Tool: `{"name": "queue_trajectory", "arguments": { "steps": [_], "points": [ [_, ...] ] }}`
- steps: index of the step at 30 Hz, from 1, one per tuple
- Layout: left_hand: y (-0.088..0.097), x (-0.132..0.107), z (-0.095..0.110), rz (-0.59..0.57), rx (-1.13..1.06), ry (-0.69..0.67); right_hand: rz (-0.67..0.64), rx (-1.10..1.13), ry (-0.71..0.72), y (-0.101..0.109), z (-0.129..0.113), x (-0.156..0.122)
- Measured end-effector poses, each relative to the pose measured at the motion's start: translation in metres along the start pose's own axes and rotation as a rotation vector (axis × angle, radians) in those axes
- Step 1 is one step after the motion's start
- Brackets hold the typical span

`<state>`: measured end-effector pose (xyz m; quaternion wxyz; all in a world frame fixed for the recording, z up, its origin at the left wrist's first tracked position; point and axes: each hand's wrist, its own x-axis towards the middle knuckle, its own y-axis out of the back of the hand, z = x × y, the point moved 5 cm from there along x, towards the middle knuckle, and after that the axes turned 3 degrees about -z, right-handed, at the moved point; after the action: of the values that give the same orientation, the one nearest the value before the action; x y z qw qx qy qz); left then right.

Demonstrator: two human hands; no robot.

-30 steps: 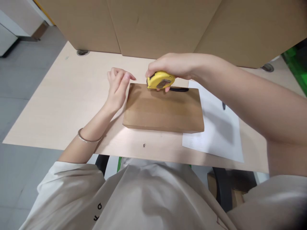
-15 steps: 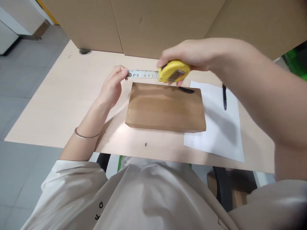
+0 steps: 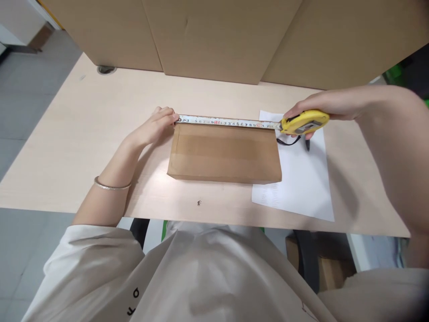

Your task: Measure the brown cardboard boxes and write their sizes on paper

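My left hand (image 3: 160, 125) pinches the hooked end of a metal tape blade (image 3: 231, 123) at the far left corner of a brown cardboard box (image 3: 224, 154). The blade runs along the box's far top edge. Past the box's right end, my right hand (image 3: 317, 107) grips the yellow case of the tape measure (image 3: 306, 121), its fingers wrapped over the back and underneath. A black wrist strap (image 3: 288, 142) dangles from the case. Beneath the case lies a white sheet of paper (image 3: 301, 188), partly under the box's right end.
A black pen (image 3: 307, 144) lies on the paper, mostly hidden by my right hand and the case. Tall cardboard panels (image 3: 214, 40) stand along the back of the pale wooden table (image 3: 100, 134). A round cable hole (image 3: 106, 70) is at the back left.
My right hand has moved right with the tape case, drawing out much more blade. Both hands have come down to the box, and the blade now lies along its far edge.
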<state>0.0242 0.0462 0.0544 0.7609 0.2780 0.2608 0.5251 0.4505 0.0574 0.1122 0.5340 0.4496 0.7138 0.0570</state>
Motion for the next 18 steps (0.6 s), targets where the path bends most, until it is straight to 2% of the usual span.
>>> {"name": "queue_trajectory", "arguments": {
  "steps": [3, 5, 10, 13, 18],
  "points": [
    [0.001, -0.001, -0.002, 0.052, -0.056, 0.019, -0.071, 0.003, 0.008, -0.004, 0.006, 0.009],
    [-0.001, -0.003, -0.002, 0.062, -0.166, -0.021, -0.086, 0.020, 0.008, -0.007, 0.006, 0.012],
    [-0.023, -0.008, -0.001, -0.106, -0.474, -0.093, -0.063, 0.065, -0.017, -0.018, -0.006, 0.005],
    [-0.029, -0.006, -0.006, -0.115, -0.581, -0.090, -0.047, 0.057, -0.041, -0.022, -0.011, 0.003],
    [-0.031, 0.000, -0.010, -0.118, -0.604, -0.105, -0.052, -0.035, -0.069, -0.021, -0.012, 0.004]
  ]
}}
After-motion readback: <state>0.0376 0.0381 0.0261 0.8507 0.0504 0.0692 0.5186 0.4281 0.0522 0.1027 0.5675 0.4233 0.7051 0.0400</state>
